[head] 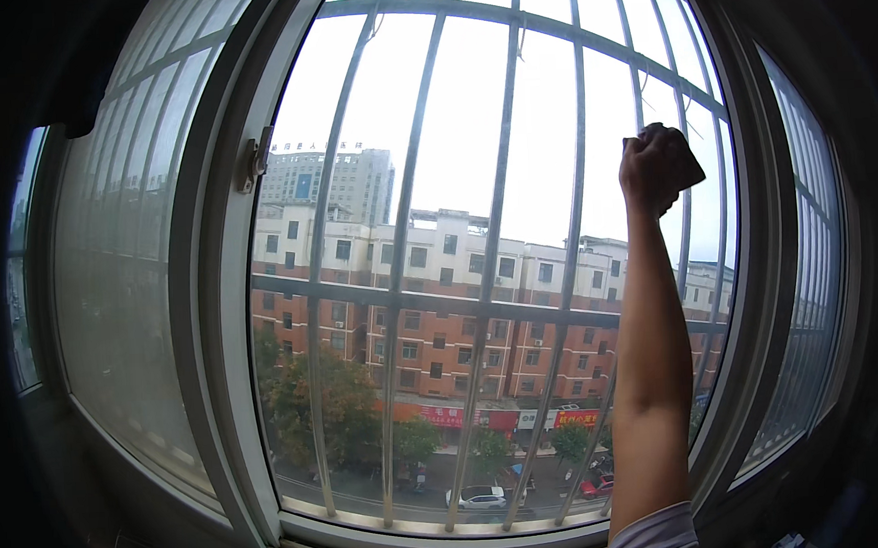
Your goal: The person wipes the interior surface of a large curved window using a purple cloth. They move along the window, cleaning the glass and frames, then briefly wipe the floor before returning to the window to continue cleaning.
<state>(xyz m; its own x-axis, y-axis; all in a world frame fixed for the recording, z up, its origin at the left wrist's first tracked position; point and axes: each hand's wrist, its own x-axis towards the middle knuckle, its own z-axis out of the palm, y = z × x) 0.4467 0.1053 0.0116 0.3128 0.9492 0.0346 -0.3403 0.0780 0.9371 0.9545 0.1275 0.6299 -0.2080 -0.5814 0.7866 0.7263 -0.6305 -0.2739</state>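
Observation:
My right hand (649,168) is raised high on the right side of a sliding window's glass pane (533,160). Its fingers are closed around a dark, flat-edged piece, probably a folded cloth (689,169), which appears to lie against the glass. Against the bright sky the piece is mostly in silhouette, so its material is hard to make out. The bare forearm reaches up from a light sleeve (655,536) at the bottom edge. My left hand is out of view.
Metal security bars (503,153) stand outside the glass. A latch (256,161) sits on the left sash frame (223,298). Beside it is a hazy pane (127,287); another barred pane (793,317) is at right. Beyond are buildings (441,325), trees and a street with cars.

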